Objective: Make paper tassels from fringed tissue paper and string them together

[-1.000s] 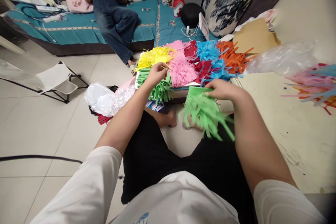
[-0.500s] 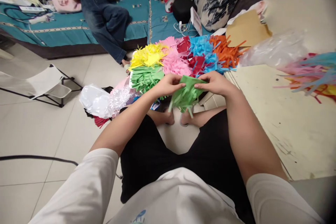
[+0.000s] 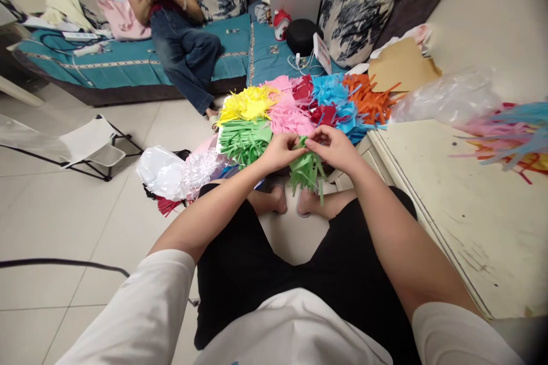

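Between my hands hangs a fringed piece of green tissue paper (image 3: pixel 307 170), its cut strips dangling above the floor. My left hand (image 3: pixel 282 151) pinches the gathered top edge from the left. The fingertips of my right hand (image 3: pixel 331 147) close on the same top edge from the right. Just beyond lies a pile of fringed paper: a green bundle (image 3: pixel 244 140), a yellow bundle (image 3: pixel 246 104), a pink bundle (image 3: pixel 291 114), a blue bundle (image 3: pixel 331 91), an orange bundle (image 3: pixel 372 100) and some dark red pieces (image 3: pixel 321 116).
A cream cabinet top (image 3: pixel 445 199) is at right, with multicoloured fringe (image 3: pixel 514 137) and clear plastic (image 3: pixel 449 94). Plastic bags (image 3: pixel 160 171) lie on the left floor near a folding stool (image 3: pixel 92 140). A person (image 3: pixel 177 28) sits on the teal-covered sofa (image 3: pixel 115 63), holding a phone.
The green paper's top, spread flat between my hands before, is now gathered narrow. My hands have come closer together. The camera view has tilted up slightly.
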Demonstrator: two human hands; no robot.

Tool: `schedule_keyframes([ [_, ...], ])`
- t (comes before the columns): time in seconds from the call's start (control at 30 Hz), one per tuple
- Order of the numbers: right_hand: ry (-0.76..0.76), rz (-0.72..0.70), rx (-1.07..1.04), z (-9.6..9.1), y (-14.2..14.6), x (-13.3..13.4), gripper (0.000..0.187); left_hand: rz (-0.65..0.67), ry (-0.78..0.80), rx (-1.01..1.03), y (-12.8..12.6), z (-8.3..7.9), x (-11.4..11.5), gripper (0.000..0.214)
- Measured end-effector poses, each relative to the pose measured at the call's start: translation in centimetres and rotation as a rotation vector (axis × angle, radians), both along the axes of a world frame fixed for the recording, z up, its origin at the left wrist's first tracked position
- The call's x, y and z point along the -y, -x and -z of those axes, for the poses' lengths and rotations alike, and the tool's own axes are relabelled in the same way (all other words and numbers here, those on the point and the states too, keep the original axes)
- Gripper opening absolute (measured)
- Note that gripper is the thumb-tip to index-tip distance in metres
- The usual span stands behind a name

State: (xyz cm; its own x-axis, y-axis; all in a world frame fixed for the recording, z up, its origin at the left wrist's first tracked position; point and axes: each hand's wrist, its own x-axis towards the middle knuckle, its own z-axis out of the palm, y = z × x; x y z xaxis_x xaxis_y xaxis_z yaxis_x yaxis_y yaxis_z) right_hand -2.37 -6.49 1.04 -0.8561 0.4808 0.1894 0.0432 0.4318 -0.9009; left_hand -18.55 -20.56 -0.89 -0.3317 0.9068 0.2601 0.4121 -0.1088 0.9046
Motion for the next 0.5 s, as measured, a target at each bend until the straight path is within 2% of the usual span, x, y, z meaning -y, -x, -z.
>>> schedule_keyframes([
  [0.1, 0.044, -0.027, -0.008, 0.2, 0.1, -0.1, 0.044, 0.010, 0.005, -0.014, 0.0, -0.1, 0.0, 0.074],
  [0.3, 0.101, -0.046, 0.055, 0.6, 0.0, -0.9, 0.022, 0.088, 0.091, -0.001, 0.8, -0.3, 0.2, 0.080],
  [0.4, 0.026, -0.046, 0.085, 0.7, -0.1, -1.0, 0.015, 0.115, 0.113, -0.027, 1.5, -0.3, 0.3, 0.074],
  [0.5, -0.163, -0.011, 0.149, 0.8, -0.2, -0.8, 0.009, 0.120, 0.080, -0.096, 2.1, -0.1, 0.4, 0.064],
])
